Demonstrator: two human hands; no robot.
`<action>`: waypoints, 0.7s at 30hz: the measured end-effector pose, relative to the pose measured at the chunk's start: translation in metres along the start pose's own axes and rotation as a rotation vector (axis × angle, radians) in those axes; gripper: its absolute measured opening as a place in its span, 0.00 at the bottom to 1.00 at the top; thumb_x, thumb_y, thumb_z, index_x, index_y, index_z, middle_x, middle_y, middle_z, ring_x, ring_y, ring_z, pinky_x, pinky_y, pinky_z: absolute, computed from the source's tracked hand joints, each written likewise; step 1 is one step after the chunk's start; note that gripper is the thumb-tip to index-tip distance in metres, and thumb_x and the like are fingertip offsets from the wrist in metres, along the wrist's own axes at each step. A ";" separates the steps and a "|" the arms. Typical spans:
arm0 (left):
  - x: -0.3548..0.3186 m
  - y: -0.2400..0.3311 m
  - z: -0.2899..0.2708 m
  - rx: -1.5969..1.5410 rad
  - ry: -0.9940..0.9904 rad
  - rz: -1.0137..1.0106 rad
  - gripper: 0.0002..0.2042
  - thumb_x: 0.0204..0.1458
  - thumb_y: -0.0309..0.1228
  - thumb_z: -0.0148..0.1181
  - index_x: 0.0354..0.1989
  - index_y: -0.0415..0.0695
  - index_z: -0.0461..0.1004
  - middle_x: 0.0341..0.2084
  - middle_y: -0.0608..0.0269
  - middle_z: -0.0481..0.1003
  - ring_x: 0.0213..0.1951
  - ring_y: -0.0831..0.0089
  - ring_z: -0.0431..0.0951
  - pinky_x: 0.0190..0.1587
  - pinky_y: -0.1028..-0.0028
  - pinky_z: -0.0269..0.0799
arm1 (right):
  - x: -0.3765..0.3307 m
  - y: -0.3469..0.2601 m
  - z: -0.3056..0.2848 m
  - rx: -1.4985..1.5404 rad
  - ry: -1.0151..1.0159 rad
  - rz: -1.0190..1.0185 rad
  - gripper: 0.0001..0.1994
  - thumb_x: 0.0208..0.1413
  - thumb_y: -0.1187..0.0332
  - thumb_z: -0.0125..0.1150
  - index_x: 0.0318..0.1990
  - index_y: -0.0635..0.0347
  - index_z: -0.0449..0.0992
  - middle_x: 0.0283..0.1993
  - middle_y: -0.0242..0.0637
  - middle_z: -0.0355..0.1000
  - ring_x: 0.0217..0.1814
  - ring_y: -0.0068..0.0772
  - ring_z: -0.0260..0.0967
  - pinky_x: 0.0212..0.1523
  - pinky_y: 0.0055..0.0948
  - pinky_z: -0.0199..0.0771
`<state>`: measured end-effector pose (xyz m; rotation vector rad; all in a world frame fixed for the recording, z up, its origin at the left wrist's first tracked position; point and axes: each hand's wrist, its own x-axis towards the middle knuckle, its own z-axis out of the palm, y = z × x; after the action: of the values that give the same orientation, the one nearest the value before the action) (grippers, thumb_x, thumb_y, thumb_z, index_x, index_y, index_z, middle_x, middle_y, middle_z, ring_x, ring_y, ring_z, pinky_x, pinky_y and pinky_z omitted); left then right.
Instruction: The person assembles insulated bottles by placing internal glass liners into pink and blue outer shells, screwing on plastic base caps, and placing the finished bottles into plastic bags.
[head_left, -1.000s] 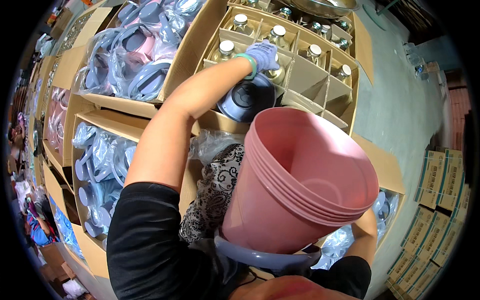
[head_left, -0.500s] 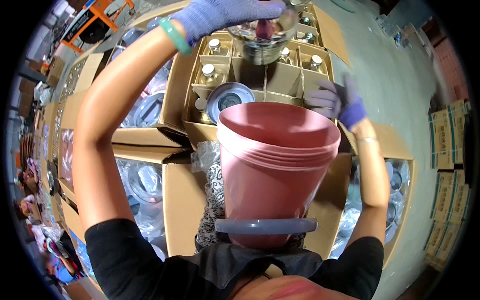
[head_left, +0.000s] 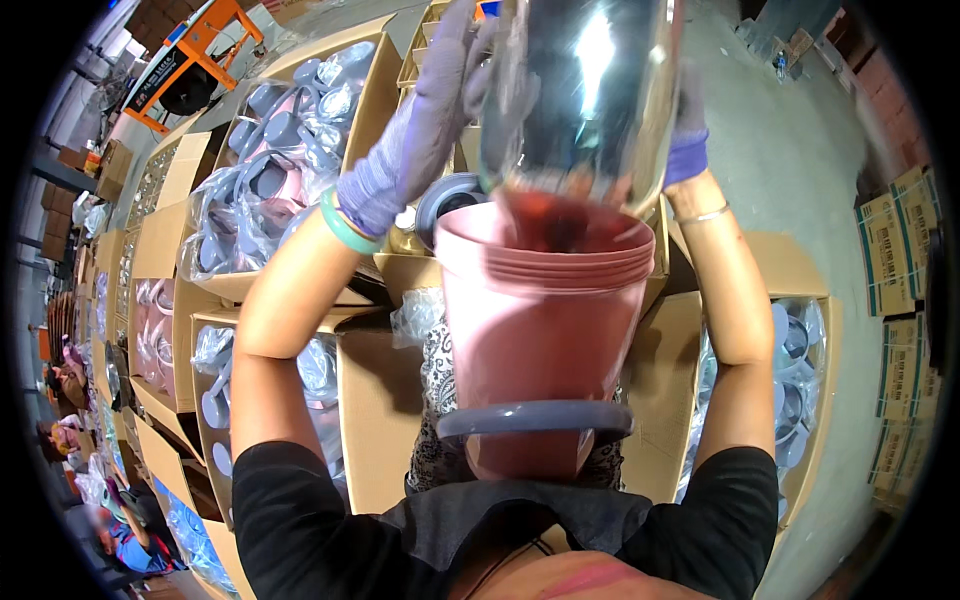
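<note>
Above the pink buckets [head_left: 545, 330], both gloved hands' fingers [head_left: 440, 90] clasp a shiny glass flask [head_left: 580, 95].

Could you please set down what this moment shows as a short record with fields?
Setting: warehouse floor with open cardboard boxes of grey and pink plastic parts in clear bags
Left hand: purple glove, green wristband, pressed flat against the shiny glass liner
Right hand: purple glove, on the liner's other side
Glass liner: silvered, held over the mouth of the pink shell stack, bottom end at the rim
Pink shell stack: upright against the person's body, grey ring around its lower part
</note>
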<state>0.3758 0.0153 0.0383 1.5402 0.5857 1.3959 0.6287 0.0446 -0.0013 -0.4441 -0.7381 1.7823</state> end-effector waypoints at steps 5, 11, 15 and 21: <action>-0.040 0.004 0.000 -0.246 0.118 -0.223 0.30 0.65 0.55 0.39 0.64 0.41 0.58 0.51 0.62 0.70 0.53 0.76 0.70 0.56 0.70 0.70 | -0.040 0.006 -0.010 -0.650 -0.525 0.050 0.14 0.64 0.74 0.47 0.56 0.66 0.70 0.48 0.38 0.74 0.48 0.30 0.73 0.47 0.26 0.75; -0.099 -0.030 -0.024 0.085 -0.041 -0.121 0.14 0.61 0.35 0.50 0.50 0.41 0.65 0.39 0.63 0.69 0.43 0.76 0.71 0.45 0.73 0.69 | -0.088 0.006 -0.020 -1.244 -0.527 0.071 0.24 0.62 0.64 0.52 0.64 0.64 0.62 0.61 0.43 0.66 0.61 0.36 0.64 0.62 0.33 0.64; -0.125 -0.051 -0.013 -0.282 0.024 -0.209 0.18 0.56 0.31 0.57 0.54 0.39 0.65 0.40 0.59 0.70 0.46 0.68 0.74 0.48 0.70 0.70 | -0.076 -0.003 0.034 -0.668 -0.360 0.171 0.44 0.58 0.38 0.52 0.70 0.66 0.54 0.71 0.49 0.56 0.76 0.41 0.46 0.74 0.36 0.46; -0.094 -0.115 -0.078 0.485 -0.015 -0.310 0.25 0.52 0.35 0.59 0.57 0.35 0.65 0.48 0.46 0.74 0.53 0.54 0.75 0.56 0.63 0.70 | -0.051 -0.027 0.090 -1.259 -0.741 0.441 0.31 0.52 0.53 0.66 0.59 0.66 0.72 0.44 0.35 0.76 0.45 0.24 0.70 0.47 0.24 0.73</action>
<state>0.3076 0.0122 -0.1146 1.7369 1.1641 1.0482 0.6083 -0.0214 0.0795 -0.7931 -2.4624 1.6565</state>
